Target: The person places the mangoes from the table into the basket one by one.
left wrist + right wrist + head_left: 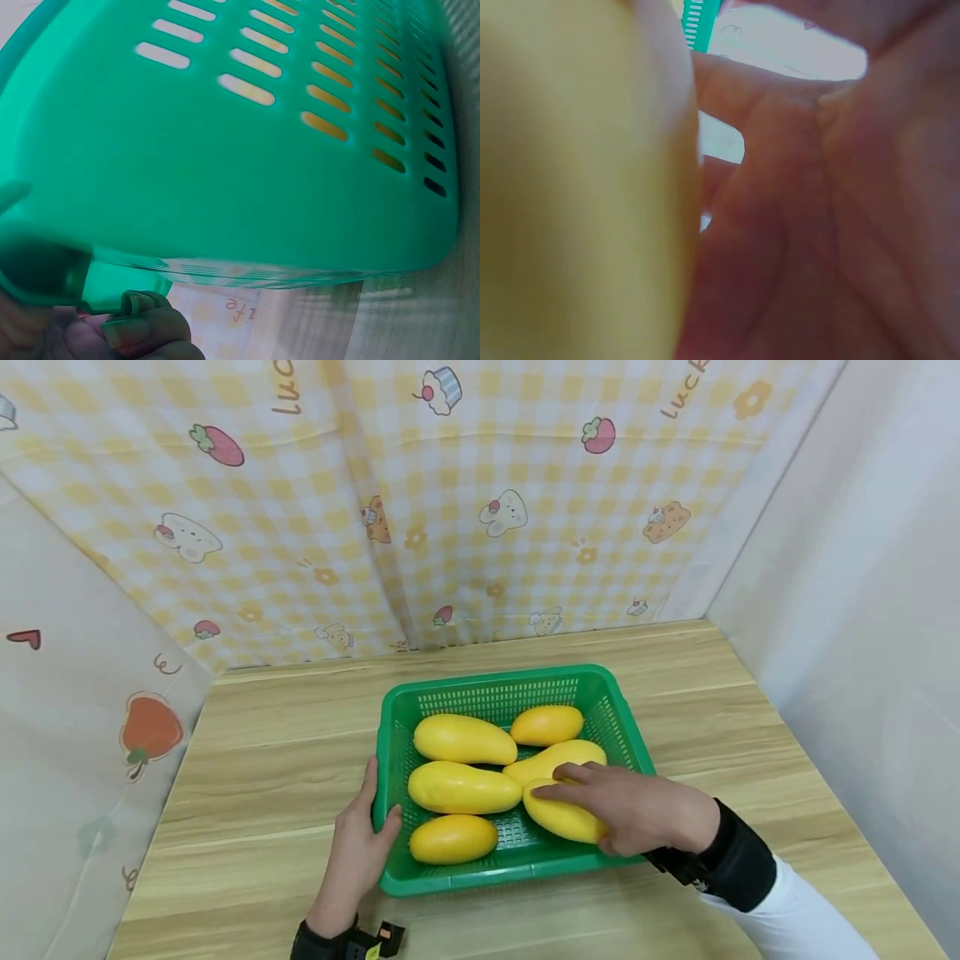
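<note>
A green plastic basket (pixel 517 870) with slotted walls holds several yellow mangoes. My left hand (pixel 358 852) grips its left rim, thumb over the inside edge; in the left wrist view, curled fingers (pixel 154 330) show below the basket wall (pixel 187 180). My right hand (pixel 637 806) reaches over the basket's right side, its fingers curved round the front right mango (pixel 558 817). That mango leans against another mango (pixel 558 760) behind it. In the right wrist view, the blurred yellow mango (pixel 585 187) lies close against the palm (pixel 802 225).
Along the left of the basket lie three mangoes, the back (pixel 461 739), middle (pixel 461 787) and front (pixel 452 839) ones. A smaller orange-yellow mango (pixel 547 725) lies at the back right. The wooden table (pixel 277 777) meets a checked curtain (pixel 450 568) behind and a pale right wall (pixel 862 610).
</note>
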Available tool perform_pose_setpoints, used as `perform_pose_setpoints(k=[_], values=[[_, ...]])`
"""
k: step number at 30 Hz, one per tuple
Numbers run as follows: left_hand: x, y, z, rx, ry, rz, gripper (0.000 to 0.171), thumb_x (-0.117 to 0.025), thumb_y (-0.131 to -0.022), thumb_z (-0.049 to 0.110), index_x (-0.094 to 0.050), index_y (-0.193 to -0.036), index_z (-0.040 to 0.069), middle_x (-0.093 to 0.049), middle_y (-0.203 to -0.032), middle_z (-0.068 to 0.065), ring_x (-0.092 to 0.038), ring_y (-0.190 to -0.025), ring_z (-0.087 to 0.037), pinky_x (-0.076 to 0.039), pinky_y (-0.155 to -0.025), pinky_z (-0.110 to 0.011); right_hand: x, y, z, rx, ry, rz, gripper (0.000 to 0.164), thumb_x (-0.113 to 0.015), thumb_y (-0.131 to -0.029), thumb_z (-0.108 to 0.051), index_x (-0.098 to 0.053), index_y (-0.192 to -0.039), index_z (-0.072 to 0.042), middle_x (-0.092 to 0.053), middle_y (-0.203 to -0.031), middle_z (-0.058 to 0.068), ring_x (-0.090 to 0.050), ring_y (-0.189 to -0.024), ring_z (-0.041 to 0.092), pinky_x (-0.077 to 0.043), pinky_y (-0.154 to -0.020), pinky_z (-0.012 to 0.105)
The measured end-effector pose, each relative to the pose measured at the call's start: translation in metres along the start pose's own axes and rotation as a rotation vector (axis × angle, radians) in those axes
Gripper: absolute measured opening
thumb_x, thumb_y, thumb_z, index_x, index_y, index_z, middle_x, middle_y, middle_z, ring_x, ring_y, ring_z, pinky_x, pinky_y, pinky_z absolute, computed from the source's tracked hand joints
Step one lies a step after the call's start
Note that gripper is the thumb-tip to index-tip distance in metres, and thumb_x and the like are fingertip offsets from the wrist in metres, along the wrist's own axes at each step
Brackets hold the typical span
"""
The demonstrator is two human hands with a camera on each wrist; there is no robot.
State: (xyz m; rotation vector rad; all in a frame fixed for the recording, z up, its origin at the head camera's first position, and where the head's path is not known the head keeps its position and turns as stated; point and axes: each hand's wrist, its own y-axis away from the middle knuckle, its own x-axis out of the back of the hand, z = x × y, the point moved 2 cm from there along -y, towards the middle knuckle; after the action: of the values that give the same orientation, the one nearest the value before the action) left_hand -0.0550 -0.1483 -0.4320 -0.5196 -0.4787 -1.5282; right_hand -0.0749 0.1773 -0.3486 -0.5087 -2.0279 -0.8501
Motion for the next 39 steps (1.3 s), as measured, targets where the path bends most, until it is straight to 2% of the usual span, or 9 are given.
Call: perform_pose_setpoints(k=[7, 12, 16, 23, 28, 32, 36, 39], values=[[0.000, -0.001, 0.002, -0.012, 0.000, -0.010, 0.073, -0.058, -0.092, 0.002, -0.015, -0.151, 0.001, -0.034, -0.144, -0.029, -0.050, -0.118, -0.038, -0.052, -0.082, -0.043, 0.003, -0.005, -0.003, 0.014, -0.012, -0.115, 0.084, -0.073, -0.074, 0.000, -0.043, -0.143, -0.036, -0.038, -0.147, 0.005, -0.041, -0.128, 0.022, -0.042, -0.096, 0.044], [0.000, 0.000, 0.002, -0.011, 0.006, -0.008, 0.074, -0.058, -0.092, 0.001, -0.015, -0.152, 0.002, -0.035, -0.144, -0.028, -0.054, -0.114, -0.036, -0.053, -0.079, -0.040, 0.004, -0.012, -0.001, 0.046, -0.026, -0.157, 0.069, -0.070, -0.085, -0.008, -0.043, -0.143, -0.033, -0.045, -0.142, -0.005, -0.043, -0.127, 0.018, -0.040, -0.100, 0.040], [-0.001, 0.000, 0.002, -0.016, 0.008, -0.008, 0.074, -0.059, -0.091, 0.001, -0.015, -0.152, 0.001, -0.034, -0.144, -0.028, -0.051, -0.117, -0.037, -0.052, -0.081, -0.042, 0.003, -0.015, 0.002, 0.039, -0.040, -0.171, 0.060, -0.071, -0.087, -0.013, -0.049, -0.139, -0.034, -0.050, -0.134, -0.012, -0.047, -0.123, 0.014, -0.041, -0.100, 0.037], [-0.001, -0.001, 0.002, -0.015, 0.010, -0.005, 0.073, -0.058, -0.092, 0.001, -0.016, -0.151, 0.000, -0.035, -0.144, -0.028, -0.058, -0.106, -0.033, -0.054, -0.073, -0.035, -0.001, -0.014, 0.007, 0.159, -0.040, -0.103, 0.052, -0.072, -0.083, -0.005, -0.061, -0.129, -0.027, -0.054, -0.128, -0.009, -0.050, -0.118, 0.013, -0.044, -0.096, 0.034], [0.001, -0.001, 0.002, -0.016, 0.006, -0.017, 0.072, -0.058, -0.092, 0.002, -0.016, -0.151, 0.001, -0.033, -0.146, -0.027, -0.055, -0.113, -0.035, -0.053, -0.077, -0.035, -0.006, -0.016, 0.010, 0.207, -0.045, -0.072, 0.049, -0.068, -0.086, 0.000, -0.062, -0.127, -0.026, -0.055, -0.124, -0.012, -0.051, -0.115, 0.010, -0.043, -0.097, 0.033], [0.002, -0.001, 0.003, -0.014, 0.009, -0.014, 0.072, -0.058, -0.092, 0.002, -0.016, -0.152, 0.001, -0.033, -0.146, -0.026, -0.055, -0.111, -0.035, -0.054, -0.075, -0.035, -0.008, -0.020, 0.008, 0.224, -0.032, -0.044, 0.049, -0.068, -0.085, 0.001, -0.063, -0.126, -0.026, -0.055, -0.124, -0.011, -0.051, -0.113, 0.011, -0.043, -0.096, 0.033], [0.002, -0.001, 0.003, -0.013, 0.010, -0.009, 0.072, -0.057, -0.093, 0.001, -0.016, -0.152, 0.002, -0.033, -0.146, -0.026, -0.053, -0.115, -0.036, -0.053, -0.079, -0.040, -0.012, -0.022, 0.005, 0.220, -0.015, -0.014, 0.046, -0.069, -0.085, 0.000, -0.065, -0.123, -0.025, -0.055, -0.123, -0.005, -0.051, -0.106, 0.014, -0.047, -0.085, 0.025], [0.000, -0.001, 0.002, -0.013, 0.015, -0.008, 0.072, -0.057, -0.093, 0.001, -0.016, -0.152, 0.001, -0.034, -0.145, -0.027, -0.052, -0.116, -0.037, -0.053, -0.080, -0.042, -0.015, -0.020, 0.004, 0.183, 0.031, 0.033, 0.045, -0.072, -0.083, -0.004, -0.065, -0.124, -0.023, -0.056, -0.121, 0.001, -0.052, -0.102, 0.017, -0.048, -0.077, 0.022]])
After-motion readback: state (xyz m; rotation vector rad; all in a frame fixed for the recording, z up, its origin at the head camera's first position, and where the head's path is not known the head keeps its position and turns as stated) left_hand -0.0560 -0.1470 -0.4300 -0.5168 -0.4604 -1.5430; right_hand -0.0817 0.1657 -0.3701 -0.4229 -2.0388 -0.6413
